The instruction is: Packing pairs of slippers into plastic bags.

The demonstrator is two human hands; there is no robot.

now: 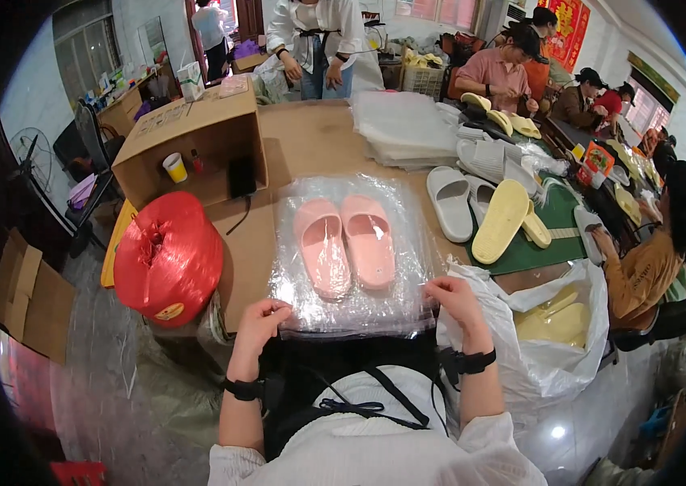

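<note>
A pair of pink slide slippers (pixel 368 243) lies side by side on the table in front of me, with glossy clear plastic over them. They appear to be inside a clear plastic bag (pixel 294 312), which rests on a stack of similar bags. At the near left corner of the bag, my left hand (pixel 262 326) is closed, thumb and fingers pinching the plastic edge. My right hand (pixel 458 301) pinches the bag's right edge, a little higher up. Both hands are apart from the slippers themselves.
A red twine roll (pixel 169 259) and an open cardboard box (pixel 189 138) stand left. Plastic sheets (pixel 403 125) lie at the back. Grey slippers (pixel 449 202) and a yellow slipper (pixel 501 220) sit right, above a white sack (pixel 480 340). Several people work nearby.
</note>
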